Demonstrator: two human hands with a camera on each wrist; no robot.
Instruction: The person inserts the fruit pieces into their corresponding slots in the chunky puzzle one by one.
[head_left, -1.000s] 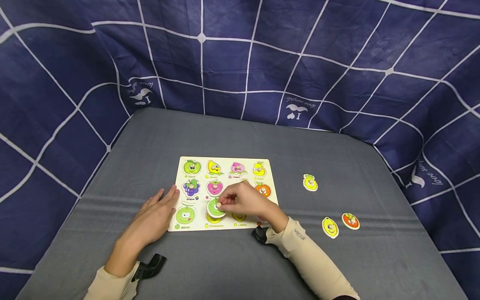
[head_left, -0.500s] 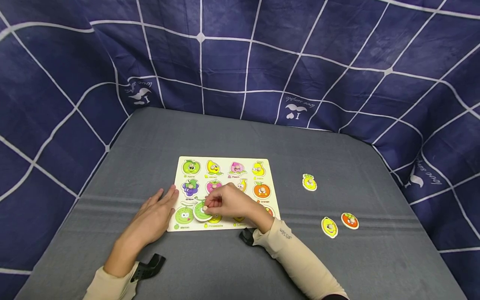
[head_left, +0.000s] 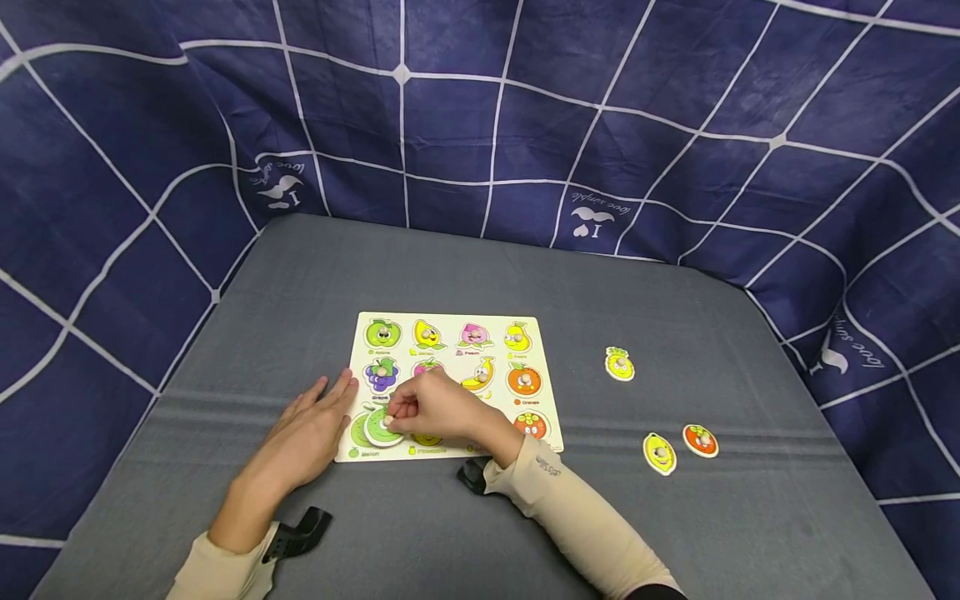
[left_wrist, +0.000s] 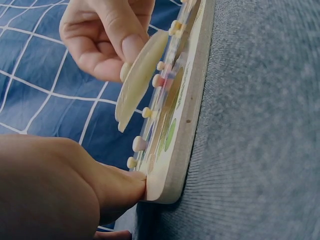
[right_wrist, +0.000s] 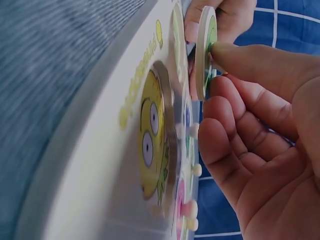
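My right hand (head_left: 446,408) pinches the small knob of a round green melon puzzle piece (head_left: 377,430) between thumb and fingers. In the left wrist view the melon piece (left_wrist: 142,75) is tilted, above the knobbed fruit puzzle board (left_wrist: 165,185). From the head it overlaps the printed melon recess (head_left: 358,432) at the near left corner of the board (head_left: 406,325). My left hand (head_left: 311,425) rests with extended fingers on the board's left edge. The right wrist view shows the pineapple recess (right_wrist: 150,130) below my right hand.
Loose on the grey cloth to the right lie a pineapple piece (head_left: 620,366), a lemon piece (head_left: 660,455) and a tomato piece (head_left: 701,442). Several knobbed fruit pieces, such as the apple (head_left: 383,334) and orange (head_left: 524,381), sit in the board. A blue checked curtain (head_left: 450,125) surrounds the table.
My right hand has carried the melon piece left across the board, from over the pineapple recess to over the melon recess. The left hand has stayed at the board's edge.
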